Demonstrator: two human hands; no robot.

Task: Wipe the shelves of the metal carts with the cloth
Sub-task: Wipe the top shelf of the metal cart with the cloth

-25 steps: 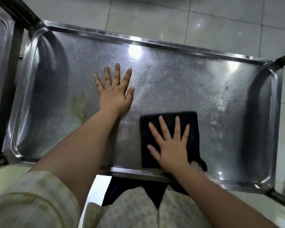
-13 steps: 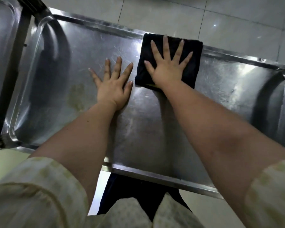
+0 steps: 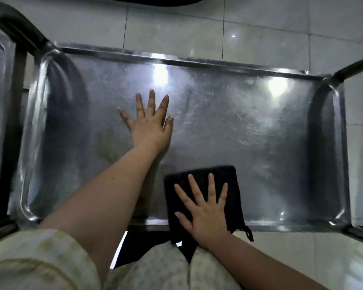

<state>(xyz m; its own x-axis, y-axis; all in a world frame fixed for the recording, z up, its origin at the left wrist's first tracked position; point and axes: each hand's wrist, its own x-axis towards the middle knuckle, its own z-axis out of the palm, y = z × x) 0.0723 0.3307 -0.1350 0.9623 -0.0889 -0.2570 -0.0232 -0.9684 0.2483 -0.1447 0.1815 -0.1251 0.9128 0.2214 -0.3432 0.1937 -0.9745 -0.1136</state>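
Right hand (image 3: 205,212), fingers spread flat, presses the folded black cloth (image 3: 201,176) (soft, light, probably bunching unless palm-pinned) onto the shelf (image 3: 239,122); left hand (image 3: 149,126) braces, fingers splayed.

No readable text, label, brand or number shows anywhere.

Scratched metal cart shelf (image 3: 249,126), black cloth (image 3: 232,178) over its near rim, left hand (image 3: 150,126) flat mid-shelf.

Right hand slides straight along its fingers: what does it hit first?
The right hand, flat on the cloth, has bare shelf ahead; likely the far rim first.
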